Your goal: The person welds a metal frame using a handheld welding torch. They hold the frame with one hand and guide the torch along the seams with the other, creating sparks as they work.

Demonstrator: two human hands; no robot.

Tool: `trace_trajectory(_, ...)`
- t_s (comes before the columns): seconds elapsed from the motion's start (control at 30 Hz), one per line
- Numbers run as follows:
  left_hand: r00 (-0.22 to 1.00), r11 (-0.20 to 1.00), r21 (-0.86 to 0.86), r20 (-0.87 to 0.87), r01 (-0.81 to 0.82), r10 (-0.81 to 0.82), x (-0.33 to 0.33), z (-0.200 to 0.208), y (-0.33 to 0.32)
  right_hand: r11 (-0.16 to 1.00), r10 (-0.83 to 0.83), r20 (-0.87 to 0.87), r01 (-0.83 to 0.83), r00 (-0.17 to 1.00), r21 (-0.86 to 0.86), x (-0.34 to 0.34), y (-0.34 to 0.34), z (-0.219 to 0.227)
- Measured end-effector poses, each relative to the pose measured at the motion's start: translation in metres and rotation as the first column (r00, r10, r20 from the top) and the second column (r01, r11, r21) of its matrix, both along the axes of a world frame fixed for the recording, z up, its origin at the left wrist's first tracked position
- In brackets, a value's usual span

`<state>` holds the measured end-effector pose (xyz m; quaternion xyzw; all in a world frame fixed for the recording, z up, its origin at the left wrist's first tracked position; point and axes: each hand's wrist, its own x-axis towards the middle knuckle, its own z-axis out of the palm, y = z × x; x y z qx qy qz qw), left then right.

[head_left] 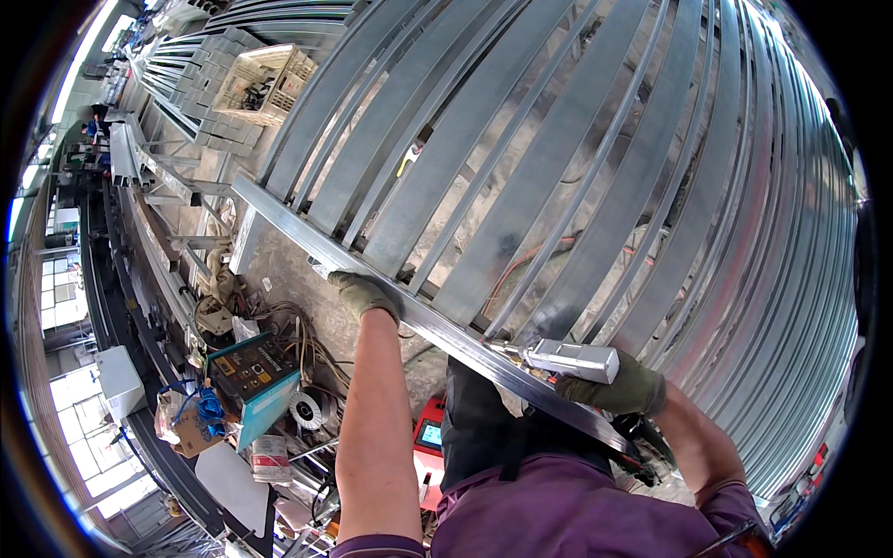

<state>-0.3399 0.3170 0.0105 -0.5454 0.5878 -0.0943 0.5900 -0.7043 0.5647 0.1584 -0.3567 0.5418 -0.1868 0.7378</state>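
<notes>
A large frame of grey metal slats [502,232] lies in front of me, its slats meeting a long metal rail [446,330] on my near side. My left hand [366,296], in a greenish work glove, is closed over the edge of this rail; its fingertips are partly hidden. To the right, my gloved right hand [621,386] grips a silver, boxy handheld welding gun [572,359]. The gun's narrow nozzle points left, close to the rail where a slat meets it. Whether the tip touches the metal, I cannot tell.
Left of my left arm stand a control box with a teal side [256,381], a wire spool [305,409] and tangled cables [307,344]. A red machine with a small screen [429,437] sits by my legs. Farther off is a cream plastic crate [265,84].
</notes>
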Motion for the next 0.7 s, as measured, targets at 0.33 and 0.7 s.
trace_trajectory(0.33,0.998,0.997,0.037,0.005,0.06,-0.061,0.008,-0.004,-0.001,1.0,0.01,-0.008,-0.01,1.0,-0.027,0.003,-0.005,0.008)
trace_trajectory(0.7,0.939,0.949,-0.009,0.148,0.315,-0.311,0.06,-0.105,0.0,0.995,0.095,-0.125,-0.099,0.988,-0.026,0.003,-0.002,0.011)
